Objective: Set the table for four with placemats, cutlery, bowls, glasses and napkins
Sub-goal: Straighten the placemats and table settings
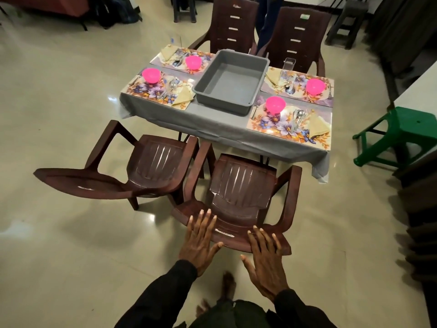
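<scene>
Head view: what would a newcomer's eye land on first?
Four bright pink bowls, one on each floral placemat at the corners of the table. An empty grey tub sits mid-table; the left hand and right hand spread open over the back of the nearest brown chair.

Both hands (pixel 231 252) lie flat on the brown chair (pixel 238 197) by the set table (pixel 212 119).
</scene>
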Action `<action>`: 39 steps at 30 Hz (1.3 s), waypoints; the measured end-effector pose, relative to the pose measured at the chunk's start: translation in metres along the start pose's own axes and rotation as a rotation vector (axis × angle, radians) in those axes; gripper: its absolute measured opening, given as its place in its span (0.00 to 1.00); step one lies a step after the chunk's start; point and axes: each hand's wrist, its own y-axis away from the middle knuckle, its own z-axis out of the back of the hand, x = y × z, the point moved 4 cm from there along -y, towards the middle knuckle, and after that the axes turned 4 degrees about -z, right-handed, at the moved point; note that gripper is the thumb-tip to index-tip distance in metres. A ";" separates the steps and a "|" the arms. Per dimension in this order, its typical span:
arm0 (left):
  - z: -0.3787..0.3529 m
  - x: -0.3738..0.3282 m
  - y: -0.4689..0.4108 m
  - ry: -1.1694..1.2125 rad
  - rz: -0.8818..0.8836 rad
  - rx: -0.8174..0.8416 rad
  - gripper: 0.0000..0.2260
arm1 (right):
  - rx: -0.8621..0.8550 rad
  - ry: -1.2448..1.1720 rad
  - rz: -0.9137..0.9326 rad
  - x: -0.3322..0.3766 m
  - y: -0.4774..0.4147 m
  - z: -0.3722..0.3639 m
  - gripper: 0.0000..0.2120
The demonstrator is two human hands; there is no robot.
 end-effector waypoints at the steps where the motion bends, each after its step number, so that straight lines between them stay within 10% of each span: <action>1: 0.000 0.000 -0.002 -0.002 -0.001 0.002 0.35 | -0.003 0.003 -0.001 -0.001 -0.002 0.001 0.34; 14: 0.032 0.062 0.001 0.086 -0.026 -0.079 0.33 | -0.056 -0.083 -0.084 0.052 -0.033 0.009 0.33; 28: 0.090 0.375 0.061 0.157 0.115 -0.320 0.31 | -0.126 -0.166 0.176 0.379 -0.134 -0.008 0.34; 39: 0.073 0.555 0.089 0.084 0.100 -0.122 0.32 | -0.005 0.028 0.024 0.520 -0.196 -0.056 0.38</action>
